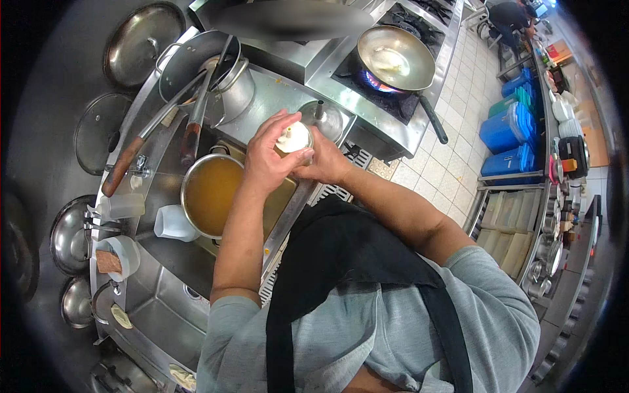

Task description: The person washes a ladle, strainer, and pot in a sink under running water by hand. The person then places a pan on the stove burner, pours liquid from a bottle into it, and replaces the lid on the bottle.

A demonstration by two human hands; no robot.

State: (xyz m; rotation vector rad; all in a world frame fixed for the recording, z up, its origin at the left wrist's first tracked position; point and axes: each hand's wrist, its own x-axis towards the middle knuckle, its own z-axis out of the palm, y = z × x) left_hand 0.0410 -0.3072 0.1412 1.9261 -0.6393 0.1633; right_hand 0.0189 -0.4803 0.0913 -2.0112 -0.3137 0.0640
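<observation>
Both hands are around a bottle with a white cap (292, 141) and a small nozzle, held over the steel counter's front edge. My left hand (268, 157) curls its fingers around the cap from the left, thumb on the near side. From the right, my right hand (325, 158) grips the body, most of which the hands hide. Just beyond, an upturned metal funnel (328, 123) with a dark-tipped spout rests on the counter (275, 83). Left of my left forearm stands a pot of brownish-yellow liquid (212, 194).
A frying pan (393, 59) sits over a lit burner flame (376, 81), its black handle (433, 119) jutting past the stove edge. Long wood-handled tools (194, 118) lean out of a deep pot (179, 64). A sink (172, 314) lies near left. Far right, a person (508, 17) bends over.
</observation>
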